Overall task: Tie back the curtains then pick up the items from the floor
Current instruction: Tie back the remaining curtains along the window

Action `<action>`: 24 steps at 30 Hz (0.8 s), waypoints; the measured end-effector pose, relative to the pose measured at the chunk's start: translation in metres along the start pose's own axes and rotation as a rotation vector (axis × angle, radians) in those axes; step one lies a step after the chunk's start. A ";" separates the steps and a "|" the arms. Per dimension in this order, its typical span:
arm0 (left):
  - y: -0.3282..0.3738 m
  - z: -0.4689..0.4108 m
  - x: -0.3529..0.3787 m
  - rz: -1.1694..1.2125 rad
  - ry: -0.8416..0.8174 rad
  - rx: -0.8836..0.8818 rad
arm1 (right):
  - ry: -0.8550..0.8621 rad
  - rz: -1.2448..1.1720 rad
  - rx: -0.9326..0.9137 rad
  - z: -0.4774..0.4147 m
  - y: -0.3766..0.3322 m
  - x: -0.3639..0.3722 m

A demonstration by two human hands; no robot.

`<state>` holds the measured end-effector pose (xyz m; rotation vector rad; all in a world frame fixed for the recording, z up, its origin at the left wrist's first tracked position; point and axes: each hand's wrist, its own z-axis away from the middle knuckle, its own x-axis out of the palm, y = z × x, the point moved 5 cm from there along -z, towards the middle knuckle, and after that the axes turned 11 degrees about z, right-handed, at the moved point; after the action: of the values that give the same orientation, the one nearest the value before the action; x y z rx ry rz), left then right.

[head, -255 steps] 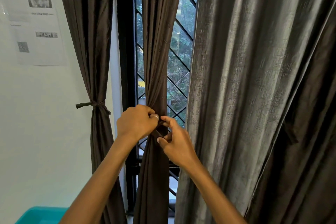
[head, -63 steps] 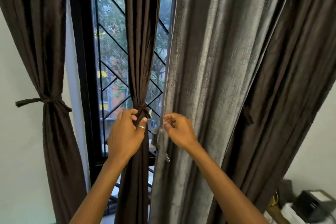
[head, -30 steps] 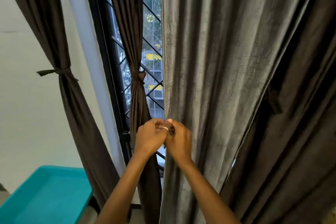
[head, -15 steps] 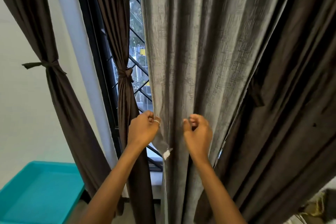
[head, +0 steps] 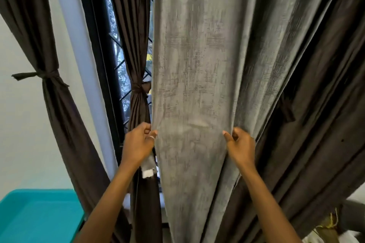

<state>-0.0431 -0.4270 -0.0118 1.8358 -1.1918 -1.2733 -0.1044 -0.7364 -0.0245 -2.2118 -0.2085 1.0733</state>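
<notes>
Currently, step in hand: gathering the grey curtain into one bundle for tying — judged from the two-handed hold.
Left hand: pinches the curtain's left edge, thumb against curled fingers.
Right hand: pinches a fold at the panel's right side, thumb in front, fingers curled behind.
Curtain position: spread flat between both hands, in front of the window grille; a white tag dangles just below the left hand.
Method: draw the hands together, collecting folds evenly; hold at the height of the neighbouring knots — then wrap a tie.
Already tied: far-left dark curtain and middle dark curtain, each knotted.
Outstanding: right dark curtain hangs loose; floor items not in view.
</notes>
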 end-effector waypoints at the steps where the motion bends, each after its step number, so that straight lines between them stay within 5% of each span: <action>1: -0.005 -0.005 -0.008 -0.001 0.021 0.000 | 0.009 -0.003 0.007 -0.003 0.005 -0.004; 11: -0.033 -0.023 -0.010 0.083 0.059 0.072 | 0.106 0.102 0.013 0.020 -0.002 -0.005; 24: -0.013 0.011 0.033 0.221 0.032 0.129 | 0.262 0.200 -0.197 0.069 -0.059 0.038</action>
<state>-0.0449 -0.4512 -0.0394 1.7490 -1.4438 -1.0628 -0.1227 -0.6419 -0.0430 -2.5674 0.0240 0.8834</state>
